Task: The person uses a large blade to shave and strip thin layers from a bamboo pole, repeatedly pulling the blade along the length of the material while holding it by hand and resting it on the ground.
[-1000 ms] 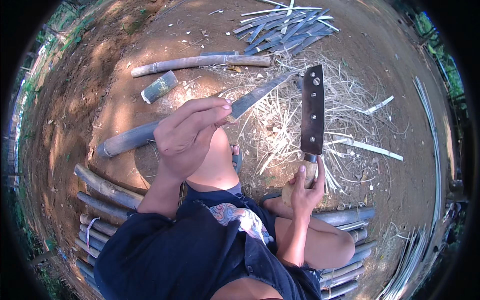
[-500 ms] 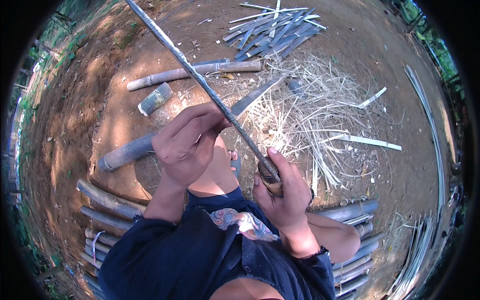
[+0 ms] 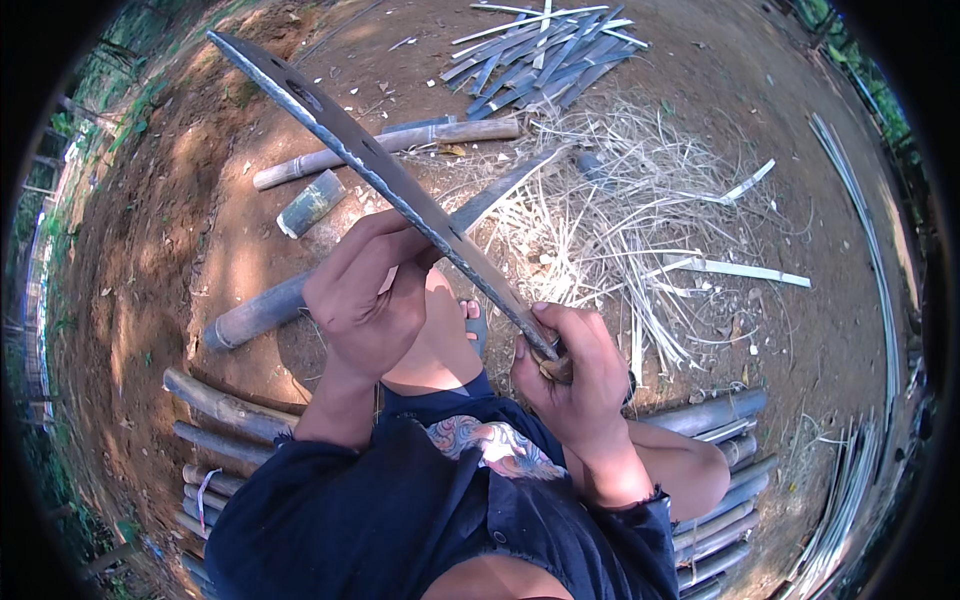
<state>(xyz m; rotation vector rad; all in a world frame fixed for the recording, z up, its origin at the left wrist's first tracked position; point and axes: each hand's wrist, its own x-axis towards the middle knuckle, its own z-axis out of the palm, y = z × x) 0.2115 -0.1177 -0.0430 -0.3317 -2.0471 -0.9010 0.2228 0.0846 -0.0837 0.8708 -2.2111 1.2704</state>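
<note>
My right hand [image 3: 583, 375] is wrapped round the brown handle [image 3: 553, 368] of a long, dark machete. The machete's blade [image 3: 340, 145] slants up to the far left, its flat side partly turned into view and a pale line running along one edge. My left hand [image 3: 365, 290] is closed in a pinch near the middle of the blade, its fingertips partly hidden. From behind the blade at those fingertips, a dark, pale-edged bamboo strip [image 3: 505, 185] reaches up to the right.
Pale shavings [image 3: 620, 220] heap on the ground ahead. Beyond them lies a stack of split bamboo slats [image 3: 550, 55]. Bamboo lengths [image 3: 258, 310] rest at the left. Poles [image 3: 230, 405] flank my seat on both sides. Long thin strips [image 3: 845, 500] lie far right.
The machete has rolled, so more of its flat side shows, and its tip has come lower into view. The bamboo strip has shifted slightly left. Both hands keep their hold.
</note>
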